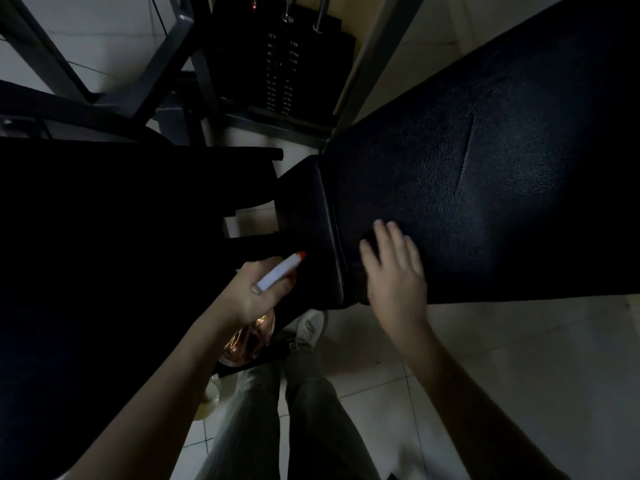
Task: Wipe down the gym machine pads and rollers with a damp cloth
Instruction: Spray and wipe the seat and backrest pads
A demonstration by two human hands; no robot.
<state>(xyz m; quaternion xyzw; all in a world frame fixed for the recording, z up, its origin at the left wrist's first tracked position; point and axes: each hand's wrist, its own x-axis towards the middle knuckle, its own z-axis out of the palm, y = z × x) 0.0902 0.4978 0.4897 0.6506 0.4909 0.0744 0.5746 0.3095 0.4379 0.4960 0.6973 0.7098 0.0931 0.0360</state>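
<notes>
The left grip [258,289] is clenched around the neck of a spray bottle [277,273], whose white head with a red tip points away from it towards a narrow black pad [311,209] just beyond. The clear bottle body hangs below the grip. To its right, the right grip [394,271] lies released, fingers straight and spread, pressing flat on the near corner of a large black pad [502,168], which stretches away from it up and to the right. Whether a cloth lies under this grip cannot be told. Beyond both grips stands a weight stack [280,64]; below them, tiled floor [519,358].
</notes>
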